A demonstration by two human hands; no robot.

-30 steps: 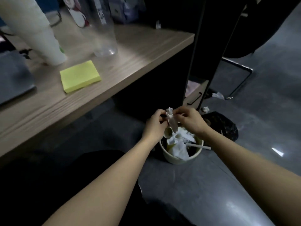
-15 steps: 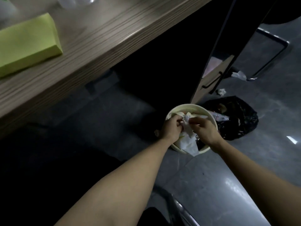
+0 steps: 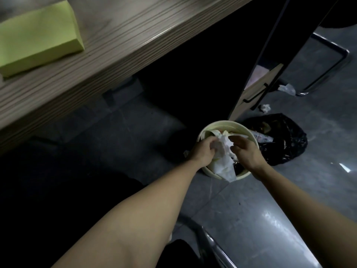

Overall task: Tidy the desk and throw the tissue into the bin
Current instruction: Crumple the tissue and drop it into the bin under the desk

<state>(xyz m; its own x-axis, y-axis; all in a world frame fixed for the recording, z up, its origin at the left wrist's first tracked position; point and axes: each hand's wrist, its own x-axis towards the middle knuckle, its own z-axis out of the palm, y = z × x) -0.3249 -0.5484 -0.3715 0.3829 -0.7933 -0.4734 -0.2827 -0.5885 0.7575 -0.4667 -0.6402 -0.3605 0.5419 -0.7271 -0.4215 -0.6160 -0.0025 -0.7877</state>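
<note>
A cream round bin stands on the grey floor under the desk's edge, filled with white paper and other rubbish. Both my hands are down inside its mouth. A crumpled white tissue sits between them, on top of the rubbish. My left hand has its fingers curled round the tissue's left side. From the right, my right hand pinches the tissue's edge between thumb and forefinger. A larger white sheet hangs over the bin's near rim.
The wooden desk runs along the upper left with a yellow-green sticky-note pad on it. A black rubbish bag lies right of the bin. An open drawer, scraps of tissue and a chair's metal frame are behind.
Both hands went down from above the bin into its mouth, carrying the tissue onto the rubbish. My head leaned forward and down, so the bin looks closer.
</note>
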